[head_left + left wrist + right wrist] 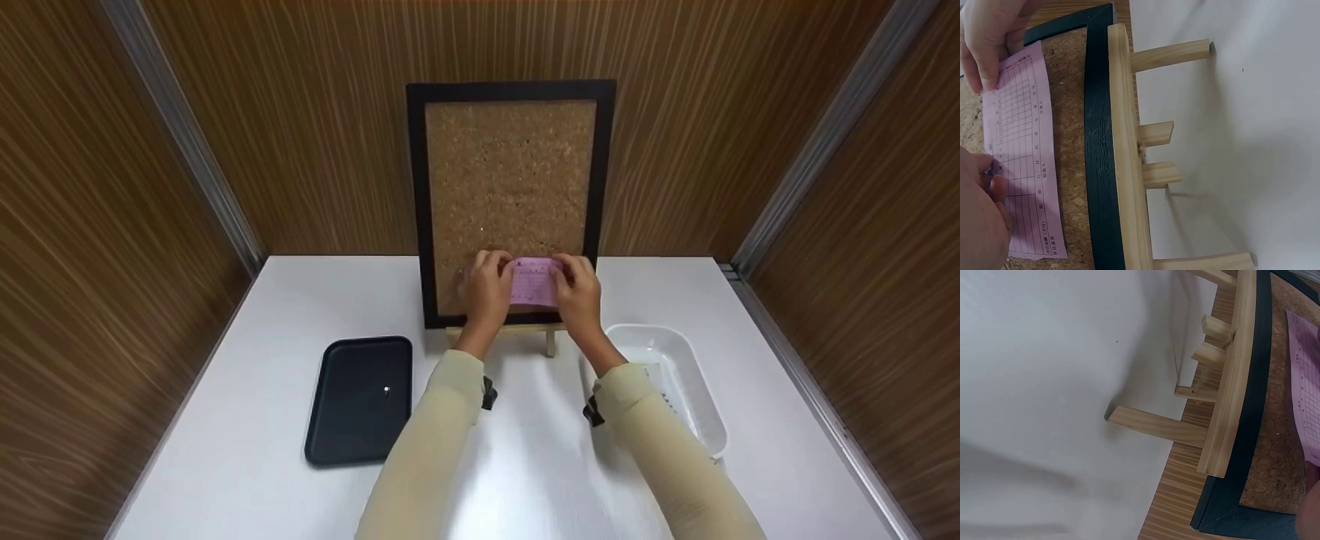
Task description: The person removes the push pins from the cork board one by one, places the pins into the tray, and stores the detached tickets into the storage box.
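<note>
A pink printed slip [533, 281] with a ruled table lies against the lower part of a cork board [510, 180] in a black frame. At the slip's left end, my left hand [489, 291] pinches it with curled fingers. My right hand [577, 292] grips the opposite end between thumb and fingers. In the left wrist view the slip [1022, 140] bows slightly, its lower edge over the cork. Whether anything else is tucked between the left fingers cannot be made out. Only part of the right hand [1310, 509] shows in the right wrist view.
A wooden easel [1126, 140] supports the board on the white table [525, 450]. A black tray [360, 420] with a small pale item [386, 390] lies at left. At right is a white dish [709, 416], partly behind the right sleeve, with papers inside. Wood-grain panels enclose the table.
</note>
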`<state>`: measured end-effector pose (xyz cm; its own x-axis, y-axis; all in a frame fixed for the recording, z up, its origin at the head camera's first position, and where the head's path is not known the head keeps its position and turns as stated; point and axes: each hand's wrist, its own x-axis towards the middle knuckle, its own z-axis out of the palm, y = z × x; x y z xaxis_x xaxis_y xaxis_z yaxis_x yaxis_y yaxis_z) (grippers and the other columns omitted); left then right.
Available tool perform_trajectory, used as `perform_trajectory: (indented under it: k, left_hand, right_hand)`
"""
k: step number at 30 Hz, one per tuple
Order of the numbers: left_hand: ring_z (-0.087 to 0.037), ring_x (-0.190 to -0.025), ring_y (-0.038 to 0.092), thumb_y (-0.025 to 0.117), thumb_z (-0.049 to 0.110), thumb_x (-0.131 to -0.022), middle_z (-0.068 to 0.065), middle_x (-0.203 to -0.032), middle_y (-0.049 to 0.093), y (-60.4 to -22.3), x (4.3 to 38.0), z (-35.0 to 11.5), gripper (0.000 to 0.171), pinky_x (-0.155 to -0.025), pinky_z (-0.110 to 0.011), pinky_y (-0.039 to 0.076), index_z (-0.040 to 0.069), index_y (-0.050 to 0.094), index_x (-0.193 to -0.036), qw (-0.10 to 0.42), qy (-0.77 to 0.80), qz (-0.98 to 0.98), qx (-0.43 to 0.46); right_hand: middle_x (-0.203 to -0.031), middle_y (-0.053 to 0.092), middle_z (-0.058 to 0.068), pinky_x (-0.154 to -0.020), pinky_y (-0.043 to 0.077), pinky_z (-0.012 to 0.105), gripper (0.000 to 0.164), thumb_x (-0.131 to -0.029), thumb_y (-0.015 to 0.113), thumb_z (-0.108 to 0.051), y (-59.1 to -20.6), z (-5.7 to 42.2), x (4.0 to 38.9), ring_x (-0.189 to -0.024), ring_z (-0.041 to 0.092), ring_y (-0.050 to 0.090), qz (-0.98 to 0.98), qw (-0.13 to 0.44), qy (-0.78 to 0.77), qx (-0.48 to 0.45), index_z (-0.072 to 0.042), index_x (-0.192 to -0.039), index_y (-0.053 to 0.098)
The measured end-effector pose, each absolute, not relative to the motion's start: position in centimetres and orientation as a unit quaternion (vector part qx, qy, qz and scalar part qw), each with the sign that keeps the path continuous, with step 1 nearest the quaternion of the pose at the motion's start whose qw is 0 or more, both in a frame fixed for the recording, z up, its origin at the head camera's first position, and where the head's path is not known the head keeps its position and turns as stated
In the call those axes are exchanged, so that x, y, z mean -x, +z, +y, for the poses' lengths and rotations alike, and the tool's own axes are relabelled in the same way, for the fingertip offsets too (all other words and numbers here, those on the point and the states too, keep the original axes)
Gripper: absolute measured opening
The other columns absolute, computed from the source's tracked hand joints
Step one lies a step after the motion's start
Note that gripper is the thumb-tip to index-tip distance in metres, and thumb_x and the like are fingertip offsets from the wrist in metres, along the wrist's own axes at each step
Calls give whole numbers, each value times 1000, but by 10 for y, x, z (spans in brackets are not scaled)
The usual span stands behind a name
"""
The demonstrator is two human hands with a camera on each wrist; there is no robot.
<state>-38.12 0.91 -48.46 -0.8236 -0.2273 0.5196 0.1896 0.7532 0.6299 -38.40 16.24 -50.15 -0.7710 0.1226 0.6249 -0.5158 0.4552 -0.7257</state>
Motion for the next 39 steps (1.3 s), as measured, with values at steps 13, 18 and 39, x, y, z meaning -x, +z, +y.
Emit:
perform_trajectory:
  k: [13,18,39]
  left_hand:
    - [-18,-97,69,68,28,-98,1,-106,73,-482,382,13,16,-84,-38,53,17,76,-106,319,-354,-879,15]
    - [-18,-96,70,68,23,-97,-3,-105,74,-482,383,15,15,-84,-36,54,13,76,-105,328,-360,-873,25]
    - [-17,-102,70,67,24,-98,0,-112,72,-486,363,2,15,-82,-41,53,18,76,-109,297,-374,-878,28]
  right_hand:
    - [-102,62,12,-79,45,20,12,-97,64,-3,-501,164,385,-91,19,58,-782,336,507,-138,-1,-107,71]
    - [-103,61,11,-79,45,20,13,-98,63,-4,-501,163,383,-91,18,57,-785,328,509,-134,-1,-108,70]
    - [-102,63,13,-76,44,20,12,-96,66,-3,-499,168,378,-88,18,58,-777,354,497,-154,0,-106,71]
